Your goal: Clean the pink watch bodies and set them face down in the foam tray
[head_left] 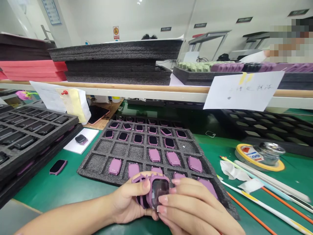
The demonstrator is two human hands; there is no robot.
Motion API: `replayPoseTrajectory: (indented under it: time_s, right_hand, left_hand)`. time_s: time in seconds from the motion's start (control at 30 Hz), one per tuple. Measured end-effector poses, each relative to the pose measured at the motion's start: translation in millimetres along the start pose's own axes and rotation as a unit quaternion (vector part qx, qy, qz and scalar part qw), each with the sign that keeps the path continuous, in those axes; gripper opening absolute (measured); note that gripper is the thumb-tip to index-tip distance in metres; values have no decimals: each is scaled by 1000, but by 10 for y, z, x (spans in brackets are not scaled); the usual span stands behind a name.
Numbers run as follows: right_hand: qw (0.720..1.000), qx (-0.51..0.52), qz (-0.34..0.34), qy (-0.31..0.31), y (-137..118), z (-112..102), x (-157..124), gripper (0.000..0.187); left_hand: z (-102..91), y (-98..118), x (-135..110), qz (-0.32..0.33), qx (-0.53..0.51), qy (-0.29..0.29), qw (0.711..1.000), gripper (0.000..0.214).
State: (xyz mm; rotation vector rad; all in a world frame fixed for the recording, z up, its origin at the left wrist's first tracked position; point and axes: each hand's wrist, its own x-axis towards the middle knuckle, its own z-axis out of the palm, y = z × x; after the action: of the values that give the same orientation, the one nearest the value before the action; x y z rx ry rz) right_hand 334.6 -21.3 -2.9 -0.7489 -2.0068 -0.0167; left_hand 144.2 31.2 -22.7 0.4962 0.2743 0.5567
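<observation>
My left hand (127, 204) is closed around a purple watch body (156, 191) with a dark screen, held low in front of me. My right hand (195, 209) touches the same watch body from the right, its fingertips resting on the screen's edge. Just behind my hands lies a black foam tray (122, 151) with square pockets. Its far rows hold purple watch bodies face up (153, 140), its near rows hold purple ones face down (173, 158), and some pockets are bare.
A second foam tray (29, 130) of dark watch bodies sits at the left, with loose ones (58, 166) on the green mat. A tape roll (259, 156), paper scraps and thin rods (269, 209) lie at the right. Stacked foam sheets (117, 60) fill the shelf above.
</observation>
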Motion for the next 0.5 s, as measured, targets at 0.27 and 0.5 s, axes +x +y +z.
replayPoseTrajectory:
  time_s: [0.27,0.5]
  right_hand:
    - [988,89,126,-19,59,125,120,51]
    - [985,101,136,-9,81,85,148,53]
  left_hand:
    - [54,-62,6,33,38,104,993,41]
    - [95,-2,2,27,24,123,992,46]
